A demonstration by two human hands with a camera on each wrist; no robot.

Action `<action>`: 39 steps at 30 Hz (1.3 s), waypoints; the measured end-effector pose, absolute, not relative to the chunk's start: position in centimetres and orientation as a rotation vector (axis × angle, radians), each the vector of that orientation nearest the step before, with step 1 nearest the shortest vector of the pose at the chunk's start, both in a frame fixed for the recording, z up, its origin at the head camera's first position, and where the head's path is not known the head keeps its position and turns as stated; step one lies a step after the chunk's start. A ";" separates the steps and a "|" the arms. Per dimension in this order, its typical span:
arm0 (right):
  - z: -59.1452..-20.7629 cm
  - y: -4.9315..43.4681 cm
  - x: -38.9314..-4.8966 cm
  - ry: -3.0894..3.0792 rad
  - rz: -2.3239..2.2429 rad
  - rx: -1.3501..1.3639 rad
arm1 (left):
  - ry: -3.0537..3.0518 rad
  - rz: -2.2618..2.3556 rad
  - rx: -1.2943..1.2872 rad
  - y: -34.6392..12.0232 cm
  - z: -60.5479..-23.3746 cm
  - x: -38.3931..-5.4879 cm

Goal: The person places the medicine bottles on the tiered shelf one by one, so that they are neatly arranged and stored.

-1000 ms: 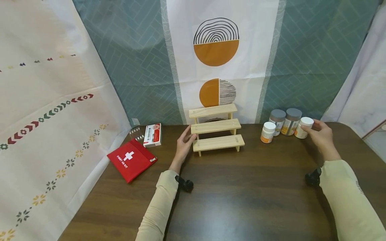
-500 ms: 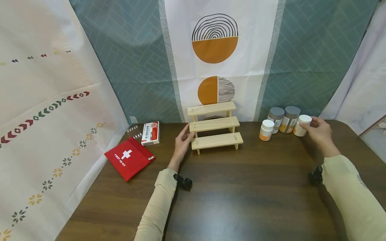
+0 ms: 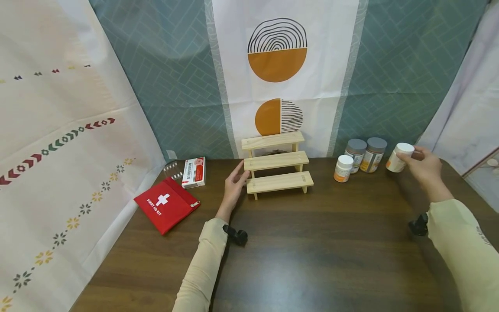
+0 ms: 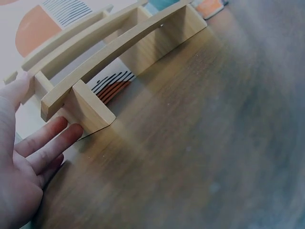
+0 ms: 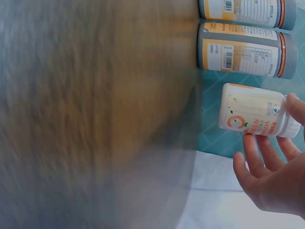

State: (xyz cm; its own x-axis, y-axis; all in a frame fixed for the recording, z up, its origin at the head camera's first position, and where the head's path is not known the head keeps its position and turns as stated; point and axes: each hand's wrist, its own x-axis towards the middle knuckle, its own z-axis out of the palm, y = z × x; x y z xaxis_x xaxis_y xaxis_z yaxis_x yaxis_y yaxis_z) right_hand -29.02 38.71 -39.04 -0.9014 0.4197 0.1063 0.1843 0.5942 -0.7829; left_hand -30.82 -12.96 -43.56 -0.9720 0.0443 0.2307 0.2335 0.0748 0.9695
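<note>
My right hand pinches a white vitamin bottle near its cap, thumb on one side and fingers on the other. The bottle is slightly tilted and held off the table in the right wrist view. My left hand is at the left end of a three-step wooden display stand. In the left wrist view, the thumb touches the end of an upper step, and the loosely extended fingers lie beside the stand's front leg.
Left of the held bottle stand two grey-capped bottles and a smaller white bottle. A red first aid pouch, a medicine box and a clear item with a row of pale marks lie at left. Curtains hang behind.
My right hand has lifted the white vitamin bottle and moved it right, away from the grey-capped bottles. The left hand has stayed at the stand. The head view has shifted slightly.
</note>
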 end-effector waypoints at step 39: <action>-29.1 35.2 -31.3 -2.505 1.127 -0.357 | -2.194 -1.968 -0.245 -12.8 -46.0 -32.4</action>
State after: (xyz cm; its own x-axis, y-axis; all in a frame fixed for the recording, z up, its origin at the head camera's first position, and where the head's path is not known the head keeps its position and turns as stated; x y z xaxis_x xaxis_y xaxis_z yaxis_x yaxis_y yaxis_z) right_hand -31.33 35.19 -29.06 -0.8995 0.3730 0.2276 0.0772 0.6483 -0.7575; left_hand -32.37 -12.84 -45.96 -0.9695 -0.0001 0.2453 0.2438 0.1081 0.9638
